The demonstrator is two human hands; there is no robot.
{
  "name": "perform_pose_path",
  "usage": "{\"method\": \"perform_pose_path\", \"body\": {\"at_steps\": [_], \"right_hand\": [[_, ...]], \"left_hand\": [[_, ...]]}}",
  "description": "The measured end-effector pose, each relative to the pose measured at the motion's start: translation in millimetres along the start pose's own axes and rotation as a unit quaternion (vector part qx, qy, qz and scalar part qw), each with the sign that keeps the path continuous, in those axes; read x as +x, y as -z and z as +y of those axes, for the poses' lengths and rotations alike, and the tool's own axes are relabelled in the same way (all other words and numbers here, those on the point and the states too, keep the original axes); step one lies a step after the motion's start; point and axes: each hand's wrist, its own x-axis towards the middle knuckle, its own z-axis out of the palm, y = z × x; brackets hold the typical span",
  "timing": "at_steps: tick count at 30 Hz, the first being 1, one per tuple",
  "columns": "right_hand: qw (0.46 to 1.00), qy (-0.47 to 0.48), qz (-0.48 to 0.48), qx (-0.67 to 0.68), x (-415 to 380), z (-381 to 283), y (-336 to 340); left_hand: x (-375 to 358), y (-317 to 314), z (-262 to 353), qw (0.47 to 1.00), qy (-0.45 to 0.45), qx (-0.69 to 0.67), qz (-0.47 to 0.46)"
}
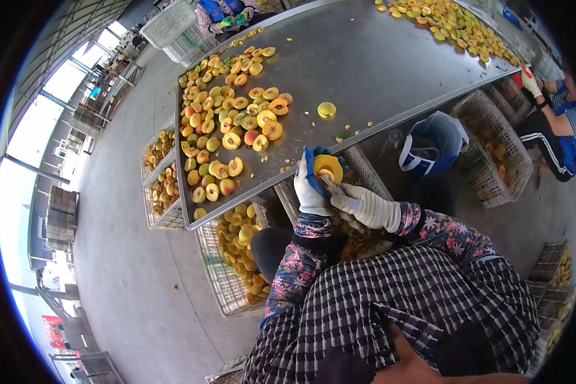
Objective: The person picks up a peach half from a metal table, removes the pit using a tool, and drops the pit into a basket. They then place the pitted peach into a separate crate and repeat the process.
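Observation:
My left hand [308,189], in a white and blue glove, is closed around a yellow peach half [329,165], its cut side turned up towards me. In a striped white glove, my right hand [368,206] grips a short metal tool [331,186]. The tool's front end meets the lower part of the cut face; its exact shape is hidden by the fingers. Both hands are close together just off the near edge of the metal table [339,51]. Cut peach halves [233,121] lie piled on the table's left side, and a single half [326,110] lies apart near the hands.
Below the table stand a crate of peach halves [240,249], a crate [368,171] under my hands, and a blue-white bucket [434,142]. Another crate [493,150] is farther right. One co-worker [566,128] sits at right, another [224,16] at the far side.

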Motion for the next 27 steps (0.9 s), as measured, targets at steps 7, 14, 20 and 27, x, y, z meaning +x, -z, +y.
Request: {"method": "perform_pose_path", "body": {"at_steps": [7, 14, 20, 27], "right_hand": [[0.997, 0.009, -0.058, -0.058, -16, 12, 27], [0.836, 0.011, 0.035, -0.548, -3, 47, 49], [0.773, -0.051, -0.02, -0.632, 4, 62, 56], [0.785, -0.038, -0.022, -0.618, 26, 67, 65]], "left_hand": [[9, 21, 2, 0.998, -0.035, 0.054, 0.02], [-9, 70, 68, 0.994, 0.034, -0.093, 0.039], [0, 185, 145, 0.813, -0.123, 0.561, 0.091], [129, 114, 136, 0.646, -0.101, 0.756, 0.034]]}}
